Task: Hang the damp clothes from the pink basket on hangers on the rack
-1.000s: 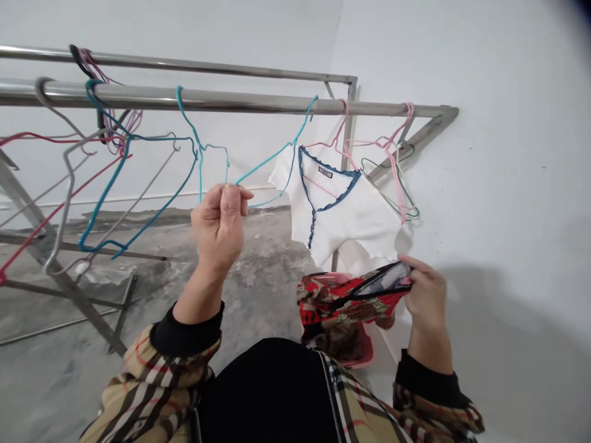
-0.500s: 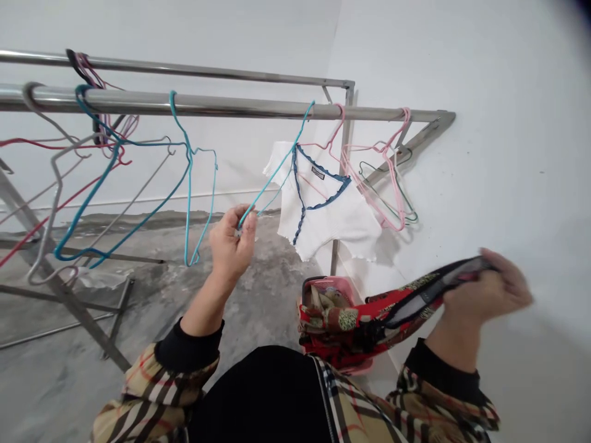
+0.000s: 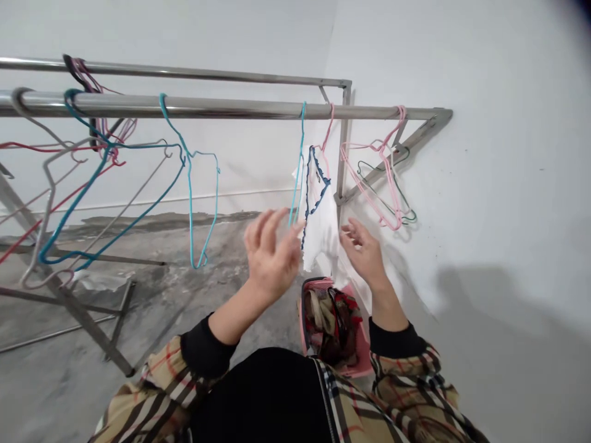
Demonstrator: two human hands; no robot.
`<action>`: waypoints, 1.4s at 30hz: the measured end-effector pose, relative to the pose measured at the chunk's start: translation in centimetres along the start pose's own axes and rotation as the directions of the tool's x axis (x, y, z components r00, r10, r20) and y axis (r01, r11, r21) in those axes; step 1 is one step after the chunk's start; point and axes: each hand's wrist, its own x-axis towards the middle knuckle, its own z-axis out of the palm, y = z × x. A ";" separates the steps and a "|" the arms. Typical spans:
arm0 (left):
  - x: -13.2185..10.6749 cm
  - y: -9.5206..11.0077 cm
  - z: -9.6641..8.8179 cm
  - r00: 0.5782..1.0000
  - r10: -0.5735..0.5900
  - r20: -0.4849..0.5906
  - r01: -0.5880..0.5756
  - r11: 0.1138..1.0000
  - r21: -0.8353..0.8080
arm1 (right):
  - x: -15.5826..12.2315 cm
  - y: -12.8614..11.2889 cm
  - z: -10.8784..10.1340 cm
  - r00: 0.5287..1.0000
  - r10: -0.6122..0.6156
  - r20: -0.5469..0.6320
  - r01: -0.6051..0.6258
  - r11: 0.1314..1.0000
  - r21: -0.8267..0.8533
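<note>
A small white top [image 3: 322, 231] with blue ruffled neck trim hangs on a pink hanger [image 3: 328, 129] and is turned partly edge-on. My left hand [image 3: 273, 252] is raised just left of the top, fingers apart, with nothing in it. Beside those fingers a light-blue hanger [image 3: 302, 138] hangs from the front rail. On the other side of the top is my right hand [image 3: 364, 249], its fingers loosely curled and apart, holding nothing. Whether either hand touches the cloth is hard to tell. Below, a pink basket [image 3: 364, 363] contains a red patterned garment [image 3: 344, 320] and other crumpled cloth.
The metal drying rack's front rail [image 3: 240, 107] runs across the view, with a second rail behind. Blue, grey and red hangers [image 3: 111, 154] crowd the left. Pink hangers [image 3: 392, 178] and a green one hang near the right end, close to the white wall [image 3: 508, 184].
The red patterned garment has left my right hand and lies in the basket. My left hand has let go of the light-blue hanger. Both hands have come to the white top, which has turned.
</note>
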 end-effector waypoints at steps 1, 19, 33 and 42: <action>-0.1 0.7 0.2 0.999 0.043 0.008 -0.043 0.999 -0.033 | 0.1 -0.3 0.5 1.000 0.001 0.031 -0.001 1.000 0.024; 2.4 -4.6 5.5 0.824 -0.474 0.311 0.543 0.818 -0.190 | 1.2 -3.7 8.4 0.999 -0.003 0.033 -0.004 0.975 0.222; -0.9 -7.3 1.9 0.617 -0.767 0.175 0.728 0.472 -0.497 | 0.7 -1.3 6.0 0.992 0.125 -0.009 -0.115 0.937 0.331; -2.1 -5.7 0.3 0.843 -0.537 -0.035 0.538 0.843 0.012 | -1.4 -2.0 3.5 0.998 0.065 -0.004 -0.060 0.949 0.309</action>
